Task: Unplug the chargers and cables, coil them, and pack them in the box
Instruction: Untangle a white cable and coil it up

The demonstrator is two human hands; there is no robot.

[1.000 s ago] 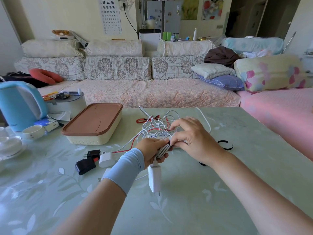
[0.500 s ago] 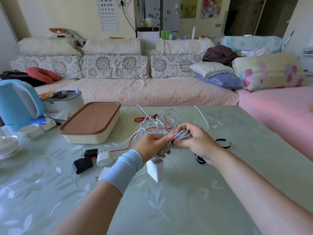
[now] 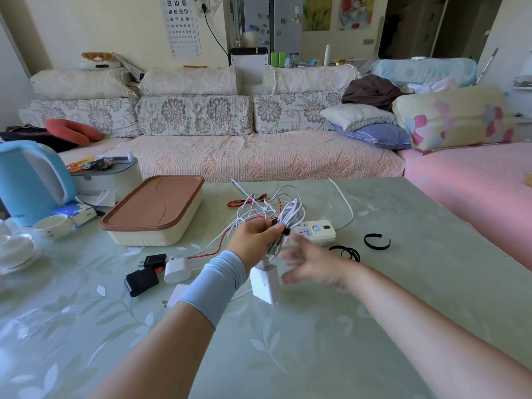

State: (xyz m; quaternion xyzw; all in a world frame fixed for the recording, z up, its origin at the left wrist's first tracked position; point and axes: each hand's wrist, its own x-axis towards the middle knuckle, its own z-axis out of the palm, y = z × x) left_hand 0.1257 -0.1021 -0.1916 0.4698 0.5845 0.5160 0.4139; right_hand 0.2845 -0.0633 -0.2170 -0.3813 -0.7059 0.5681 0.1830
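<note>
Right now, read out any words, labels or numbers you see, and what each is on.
"E" shapes, turned various ways, in rows: eye chart on the wall.
Small mark low on the blue kettle: too blurred to read.
Symbols on the power strip: too small to read.

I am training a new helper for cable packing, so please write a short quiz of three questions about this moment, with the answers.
1. True or false: the brown lid is on the box.
2. Where is the coiled white cable that the left hand grips?
A) held up over the table
B) inside the box
C) lying on top of the lid
3. Fill in: below the coil hangs a white ______.

Key: 1 true; 2 A; 3 charger.
</note>
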